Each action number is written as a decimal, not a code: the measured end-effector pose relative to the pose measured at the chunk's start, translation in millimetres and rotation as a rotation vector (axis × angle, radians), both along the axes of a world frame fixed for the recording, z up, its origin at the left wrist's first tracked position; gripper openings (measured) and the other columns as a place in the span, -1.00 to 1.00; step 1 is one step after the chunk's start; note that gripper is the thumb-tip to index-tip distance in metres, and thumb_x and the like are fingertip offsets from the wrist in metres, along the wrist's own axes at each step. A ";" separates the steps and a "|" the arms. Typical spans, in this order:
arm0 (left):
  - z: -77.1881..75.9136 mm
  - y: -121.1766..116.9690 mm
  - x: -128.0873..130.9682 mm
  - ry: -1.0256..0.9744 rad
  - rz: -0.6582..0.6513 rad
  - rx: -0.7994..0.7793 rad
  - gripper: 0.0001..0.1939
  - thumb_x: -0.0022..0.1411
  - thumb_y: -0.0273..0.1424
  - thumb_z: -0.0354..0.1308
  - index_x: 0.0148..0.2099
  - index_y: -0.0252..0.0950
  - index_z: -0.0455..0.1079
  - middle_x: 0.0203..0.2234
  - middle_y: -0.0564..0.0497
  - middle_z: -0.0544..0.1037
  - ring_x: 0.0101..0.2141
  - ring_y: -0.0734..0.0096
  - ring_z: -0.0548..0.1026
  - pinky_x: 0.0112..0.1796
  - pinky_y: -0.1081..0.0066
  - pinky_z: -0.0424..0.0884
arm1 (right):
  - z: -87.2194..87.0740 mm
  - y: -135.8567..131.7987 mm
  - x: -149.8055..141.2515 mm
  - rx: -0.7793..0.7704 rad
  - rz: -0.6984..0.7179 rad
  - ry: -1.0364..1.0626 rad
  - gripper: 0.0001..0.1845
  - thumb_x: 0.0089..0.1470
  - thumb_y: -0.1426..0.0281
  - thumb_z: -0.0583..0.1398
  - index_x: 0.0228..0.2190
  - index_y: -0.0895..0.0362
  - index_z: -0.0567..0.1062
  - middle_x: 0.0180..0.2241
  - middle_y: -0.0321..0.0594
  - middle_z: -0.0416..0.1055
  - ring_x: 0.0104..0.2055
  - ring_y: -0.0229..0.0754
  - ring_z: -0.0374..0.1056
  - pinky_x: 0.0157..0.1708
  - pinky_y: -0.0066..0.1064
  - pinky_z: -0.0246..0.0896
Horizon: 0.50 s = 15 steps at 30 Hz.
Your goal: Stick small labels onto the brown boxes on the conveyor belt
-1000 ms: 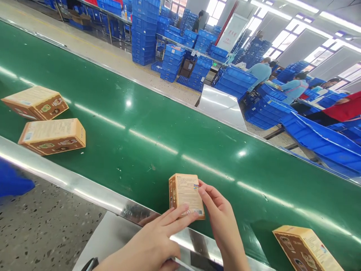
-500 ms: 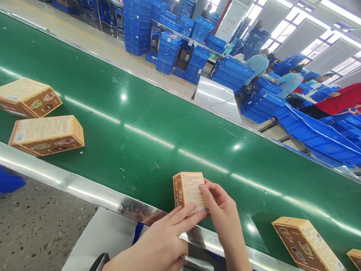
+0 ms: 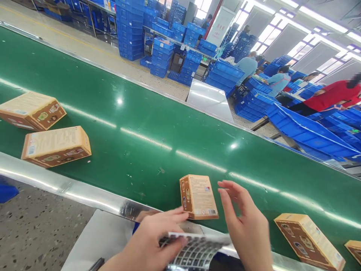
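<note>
A small tan and brown box [image 3: 199, 196] lies on the green conveyor belt [image 3: 146, 124] near its front rail. My right hand [image 3: 246, 222] hovers just right of the box with fingers spread, touching nothing. My left hand [image 3: 153, 244] is below the box at the rail, fingers curled on a sheet of small labels [image 3: 197, 250].
Two more boxes [image 3: 56, 146] [image 3: 32, 110] lie on the belt at the left and another box [image 3: 309, 241] at the right. A steel rail [image 3: 70, 190] edges the belt. Beyond it stand stacks of blue crates [image 3: 169, 56] and several people at work.
My right hand has let go of the small box and drawn back to the right. My left hand has come off the box and now shows the label sheet.
</note>
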<state>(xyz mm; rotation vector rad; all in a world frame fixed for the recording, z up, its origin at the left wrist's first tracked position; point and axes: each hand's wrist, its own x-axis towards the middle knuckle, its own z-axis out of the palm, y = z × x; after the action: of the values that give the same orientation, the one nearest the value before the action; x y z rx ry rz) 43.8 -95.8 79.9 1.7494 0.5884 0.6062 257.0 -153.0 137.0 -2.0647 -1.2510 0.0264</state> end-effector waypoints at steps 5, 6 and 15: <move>16.0 3.7 -20.1 0.163 0.155 -0.383 -0.59 0.29 -0.05 0.18 -0.39 -0.27 0.53 -0.48 0.04 0.60 -0.42 0.33 0.50 -0.39 0.49 0.38 | 11.5 -18.2 -33.4 0.056 0.645 -0.186 -0.83 0.37 0.47 0.14 -0.05 0.05 0.46 -0.18 -0.23 0.58 -0.18 -0.15 0.54 -0.14 -0.42 0.43; 18.6 4.8 -21.0 0.161 0.157 -0.402 -0.58 0.27 -0.03 0.18 -0.40 -0.28 0.52 -0.47 0.03 0.59 -0.40 0.31 0.49 -0.37 0.49 0.37 | 8.2 -17.6 -41.5 0.076 0.672 -0.198 -0.81 0.37 0.50 0.13 -0.04 0.08 0.45 -0.18 -0.21 0.58 -0.17 -0.14 0.53 -0.11 -0.38 0.40; 21.0 15.8 -45.5 0.141 0.079 -0.329 -0.64 0.26 -0.01 0.23 -0.31 -0.18 0.62 -0.44 0.08 0.65 -0.38 0.26 0.58 -0.32 0.49 0.48 | 0.3 -2.1 -53.5 0.098 0.592 -0.233 -0.79 0.38 0.43 0.16 0.02 0.12 0.44 -0.16 -0.14 0.55 -0.15 -0.10 0.48 -0.14 -0.32 0.41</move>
<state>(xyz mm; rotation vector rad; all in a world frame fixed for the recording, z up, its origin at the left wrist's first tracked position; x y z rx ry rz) -1.7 -79.9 100.9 1.4704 0.8109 0.4145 203.6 -155.1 137.3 -1.5826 -1.9293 -0.0041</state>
